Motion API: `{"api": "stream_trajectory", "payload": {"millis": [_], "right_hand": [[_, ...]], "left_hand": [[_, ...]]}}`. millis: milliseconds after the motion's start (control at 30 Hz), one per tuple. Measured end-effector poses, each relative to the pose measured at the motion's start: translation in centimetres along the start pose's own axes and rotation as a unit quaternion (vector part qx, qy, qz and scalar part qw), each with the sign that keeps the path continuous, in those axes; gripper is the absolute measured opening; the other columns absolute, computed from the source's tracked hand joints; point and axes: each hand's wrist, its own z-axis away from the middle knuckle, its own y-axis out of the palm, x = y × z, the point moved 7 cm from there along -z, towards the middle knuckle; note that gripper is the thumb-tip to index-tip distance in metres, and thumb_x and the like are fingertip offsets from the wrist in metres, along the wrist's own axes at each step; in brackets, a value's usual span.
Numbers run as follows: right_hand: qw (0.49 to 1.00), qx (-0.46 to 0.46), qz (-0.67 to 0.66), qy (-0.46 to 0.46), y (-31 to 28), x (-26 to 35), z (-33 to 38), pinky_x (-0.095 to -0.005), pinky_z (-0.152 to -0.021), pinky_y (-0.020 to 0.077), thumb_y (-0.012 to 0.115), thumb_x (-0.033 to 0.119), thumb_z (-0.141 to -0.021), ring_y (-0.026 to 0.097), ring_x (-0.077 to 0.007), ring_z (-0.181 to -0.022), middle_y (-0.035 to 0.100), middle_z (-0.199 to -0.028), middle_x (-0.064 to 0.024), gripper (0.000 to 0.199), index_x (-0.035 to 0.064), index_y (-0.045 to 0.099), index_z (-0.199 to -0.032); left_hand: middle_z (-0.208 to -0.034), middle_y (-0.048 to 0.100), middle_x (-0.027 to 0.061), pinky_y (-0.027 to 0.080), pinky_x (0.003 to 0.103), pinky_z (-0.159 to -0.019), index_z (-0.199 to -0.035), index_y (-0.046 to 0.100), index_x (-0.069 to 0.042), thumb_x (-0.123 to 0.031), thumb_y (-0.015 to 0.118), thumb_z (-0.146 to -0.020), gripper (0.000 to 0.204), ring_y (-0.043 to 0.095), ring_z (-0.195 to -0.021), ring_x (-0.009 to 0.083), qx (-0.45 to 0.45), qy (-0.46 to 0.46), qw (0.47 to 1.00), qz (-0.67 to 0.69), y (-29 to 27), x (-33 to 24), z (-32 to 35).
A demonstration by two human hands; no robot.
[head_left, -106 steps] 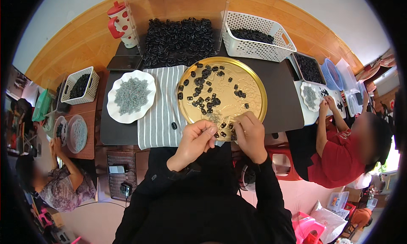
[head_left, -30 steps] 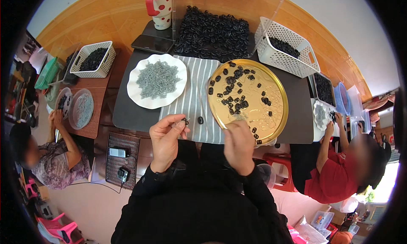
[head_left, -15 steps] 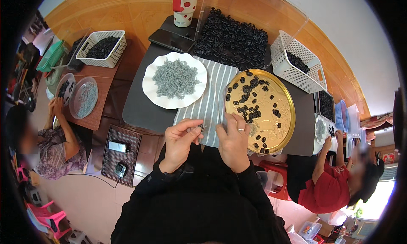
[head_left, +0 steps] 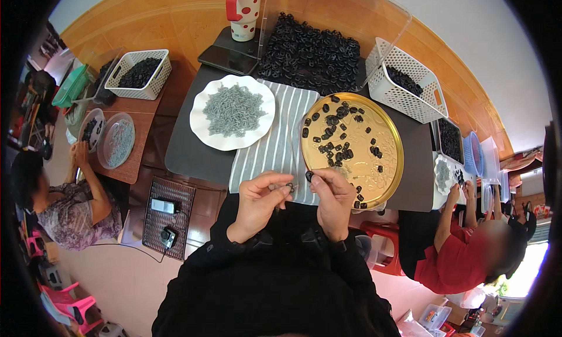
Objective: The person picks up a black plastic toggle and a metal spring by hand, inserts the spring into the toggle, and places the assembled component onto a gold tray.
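My left hand [head_left: 257,205] pinches a small dark piece [head_left: 290,186], mostly covered by the fingertips; its kind cannot be made out. Facing it, my right hand [head_left: 333,201] grips a small black oval plastic piece [head_left: 309,175] between thumb and forefinger. Both hands are raised over the near edge of a grey-and-white striped cloth [head_left: 257,161]. To the right lies a round golden tray [head_left: 383,188] with scattered black oval pieces [head_left: 339,152]. On the left, a white scalloped plate [head_left: 202,126] bears a heap of small grey-green pieces [head_left: 234,110].
At the back, a clear-walled bin holds many black pieces [head_left: 310,56]. Beside it stand a white perforated basket [head_left: 410,103], a phone [head_left: 228,59] and a red-dotted tumbler [head_left: 244,15]. Co-workers sit left [head_left: 70,208] and right [head_left: 456,249]. A rack [head_left: 170,214] stands at the left.
My right hand has come off the golden tray's near left edge and now holds a black piece close to my left hand. The view has shifted slightly.
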Motion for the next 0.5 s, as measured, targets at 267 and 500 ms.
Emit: {"api": "stream_trajectory", "payload": {"millis": [267,500], "right_hand": [[0.999,0.005,-0.052,-0.005,0.1,-0.3,1.1,-0.0193,-0.067,0.0453,0.059,-0.005,-0.085,0.056,-0.0070,-0.072,0.063,-0.086,-0.0036,0.014,-0.0038,0.064,-0.098],[0.999,0.011,-0.032,-0.021,0.1,0.2,1.4,-0.0193,-0.067,0.0447,0.059,-0.005,-0.086,0.056,-0.0069,-0.072,0.062,-0.085,-0.0029,0.014,-0.0035,0.063,-0.099]], "left_hand": [[-0.085,0.059,0.0065,0.047,0.019,-0.053,-0.103,0.066,0.003,0.009,0.059,-0.083,0.022,0.061,-0.069,0.0111,0.002,0.033,0.999,-0.027,1.0,-0.4,0.1],[-0.084,0.060,0.0071,0.047,0.019,-0.052,-0.101,0.067,0.003,0.010,0.059,-0.082,0.022,0.062,-0.067,0.0124,-0.005,0.033,0.999,-0.025,1.1,-0.2,0.3]]}}
